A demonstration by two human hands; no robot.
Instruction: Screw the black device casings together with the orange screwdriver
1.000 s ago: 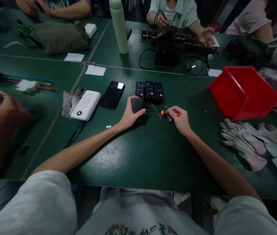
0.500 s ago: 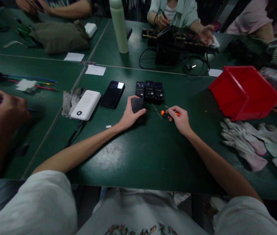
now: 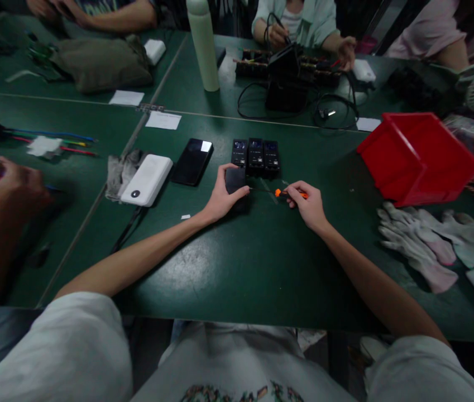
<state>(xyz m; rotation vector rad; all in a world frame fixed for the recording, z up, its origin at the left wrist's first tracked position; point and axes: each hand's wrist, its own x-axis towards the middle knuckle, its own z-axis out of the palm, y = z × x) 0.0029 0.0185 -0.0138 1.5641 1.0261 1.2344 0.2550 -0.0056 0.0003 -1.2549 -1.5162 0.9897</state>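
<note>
My left hand (image 3: 224, 195) is closed around a small black box-shaped device (image 3: 235, 180), thumb along its near right edge. In my right hand (image 3: 306, 201) is a screwdriver (image 3: 281, 193) with an orange and black handle, its thin shaft pointing left at the device's right side. Whether the tip touches the device is too fine to tell. Just beyond my left hand, three black modules (image 3: 256, 156) with small dark displays stand side by side. A black smartphone (image 3: 192, 162) lies to their left, and a white power bank (image 3: 147, 180) rests beside it, partly on a grey glove (image 3: 115, 176).
On the right are a red bin (image 3: 416, 159) and work gloves (image 3: 421, 240). A pale green bottle (image 3: 204, 50) stands at the back. Across the table a co-worker handles a soldering iron-like tool near a dark strip (image 3: 249, 64). Another person's hand (image 3: 6, 190) is at far left.
My hands, the black device and the screwdriver look the same. Across the table, the co-worker's open hand has drawn in toward the dark strip, which has shifted slightly left.
</note>
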